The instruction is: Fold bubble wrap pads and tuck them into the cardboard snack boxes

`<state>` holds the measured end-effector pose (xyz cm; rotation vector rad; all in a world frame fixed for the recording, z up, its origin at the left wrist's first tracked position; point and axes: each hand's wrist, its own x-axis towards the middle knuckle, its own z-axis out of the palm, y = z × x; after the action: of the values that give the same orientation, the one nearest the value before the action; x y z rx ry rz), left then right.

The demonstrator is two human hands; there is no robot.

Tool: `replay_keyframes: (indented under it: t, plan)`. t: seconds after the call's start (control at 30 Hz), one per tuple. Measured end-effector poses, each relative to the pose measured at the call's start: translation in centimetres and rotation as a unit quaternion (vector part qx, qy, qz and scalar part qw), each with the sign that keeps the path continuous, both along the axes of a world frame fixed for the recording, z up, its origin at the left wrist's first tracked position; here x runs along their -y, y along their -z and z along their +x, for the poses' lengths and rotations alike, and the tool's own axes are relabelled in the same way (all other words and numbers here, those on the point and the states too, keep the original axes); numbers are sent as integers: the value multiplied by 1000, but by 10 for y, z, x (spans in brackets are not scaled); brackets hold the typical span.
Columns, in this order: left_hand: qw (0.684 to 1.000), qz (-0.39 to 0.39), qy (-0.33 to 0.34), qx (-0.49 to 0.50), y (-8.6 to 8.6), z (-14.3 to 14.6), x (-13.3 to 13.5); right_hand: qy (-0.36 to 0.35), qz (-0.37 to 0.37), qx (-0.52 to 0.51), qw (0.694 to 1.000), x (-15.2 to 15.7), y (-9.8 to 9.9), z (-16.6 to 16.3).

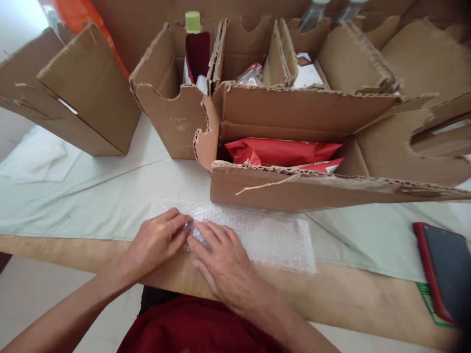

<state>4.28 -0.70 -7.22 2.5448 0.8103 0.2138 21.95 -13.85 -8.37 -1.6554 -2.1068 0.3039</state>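
Observation:
A sheet of clear bubble wrap (272,235) lies flat on the table near its front edge. Both my hands rest on its left end. My left hand (156,242) has its fingers curled around a small shiny object (188,225) at the wrap's edge. My right hand (221,260) lies flat beside it, fingers pressing the wrap over the same spot. The object is mostly hidden by fingers and wrap, so I cannot tell what it is.
Several open cardboard boxes stand behind the wrap. The nearest box (294,189) holds red packets (279,151). Another (172,113) holds a dark red bottle with a green cap (196,46). A phone in a red case (443,269) lies at the right edge.

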Motion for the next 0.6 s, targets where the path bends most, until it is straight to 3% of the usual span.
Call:
replay_keyframes:
  t: [0.1, 0.2, 0.3, 0.37, 0.47, 0.6]
  plan:
    - [995, -96, -37, -13, 7, 0, -18, 3, -9, 16, 1000, 13, 17, 19]
    - [987, -153, -47, -22, 5, 0, -28, 135, -9, 63, 989, 60, 29, 77]
    - [984, -165, -60, -29, 1, 3, -29, 293, -13, 113, 949, 109, 29, 134]
    - [983, -170, -60, -26, -3, 6, -27, 351, -17, 126, 928, 127, 24, 155]
    - [988, -140, -57, 27, -11, 2, -21, 372, -5, 115, 921, 125, 20, 160]
    - [989, 20, -128, 64, -15, -21, -19, 354, 5, 105, 929, 91, 21, 144]
